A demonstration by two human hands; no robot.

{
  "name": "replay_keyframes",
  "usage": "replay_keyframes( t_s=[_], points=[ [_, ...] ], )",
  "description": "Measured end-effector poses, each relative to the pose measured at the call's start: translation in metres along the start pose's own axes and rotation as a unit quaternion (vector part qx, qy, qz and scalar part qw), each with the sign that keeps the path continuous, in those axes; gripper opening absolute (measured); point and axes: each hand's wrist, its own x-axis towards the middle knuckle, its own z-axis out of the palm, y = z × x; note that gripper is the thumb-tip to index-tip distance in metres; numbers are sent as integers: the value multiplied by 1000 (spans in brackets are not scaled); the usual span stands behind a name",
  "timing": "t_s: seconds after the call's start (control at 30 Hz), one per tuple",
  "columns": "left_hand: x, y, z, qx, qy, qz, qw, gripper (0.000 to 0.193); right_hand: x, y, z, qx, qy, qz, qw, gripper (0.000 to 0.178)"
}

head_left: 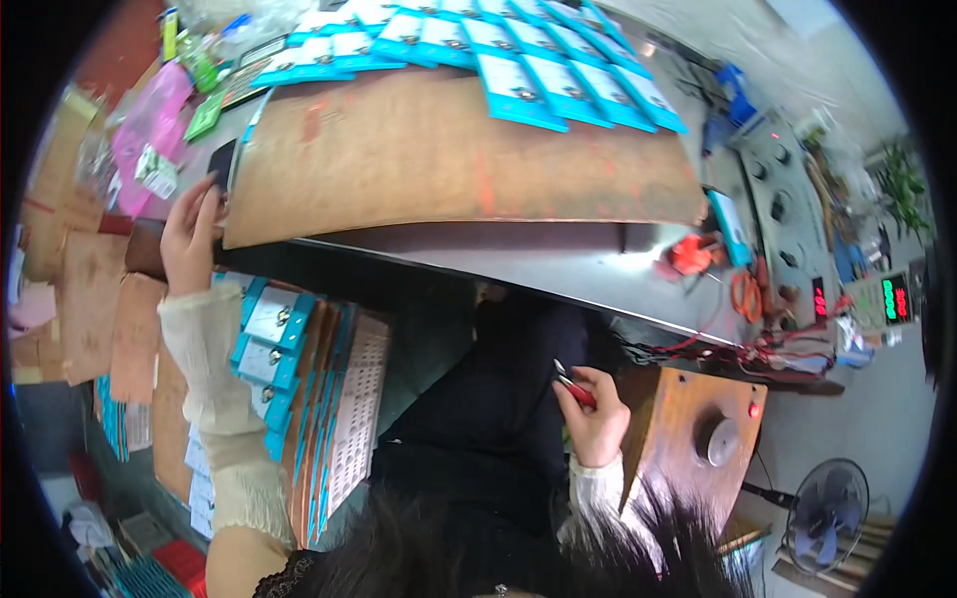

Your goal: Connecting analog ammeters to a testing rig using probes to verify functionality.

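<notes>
At left, a person's left hand bends its fingers beside a dark slab and a brown board (whether it grips either is unclear); a bump there could slide the overlapping blue-and-white cards. At right, the right hand grasps a red-handled tool over dark trousers, where a slip might snag cloth. The left sleeve is crinkled cream fabric; the board, flat, streaked red; the cards, rectangular, bearing shiny bits; the tool, metal-tipped.
</notes>
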Motion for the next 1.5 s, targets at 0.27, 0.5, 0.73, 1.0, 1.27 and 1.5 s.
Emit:
replay_keyframes(
  t_s=[0.27,0.5,0.73,1.0,1.27,1.5],
  points=[
    [47,87,253,-110,-292,-160,937,59,5,-35,-18,-19,43,-120,992,18],
    [2,54,244,-177,-199,-64,962,29,-49,27,-28,-61,72,39,995,19],
    [-125,93,172,-285,-188,-100,935,41,-26,-2,-38,21,46,84,995,18],
    [-180,91,194,-343,-343,-217,847,45,7,-59,-2,128,-11,-175,976,26],
    [-190,85,193,-360,-368,-200,834,59,-4,-68,3,153,6,-60,986,24],
    [-190,71,193,-327,-379,-232,834,60,-17,-51,-8,312,22,85,946,24]
  ],
)
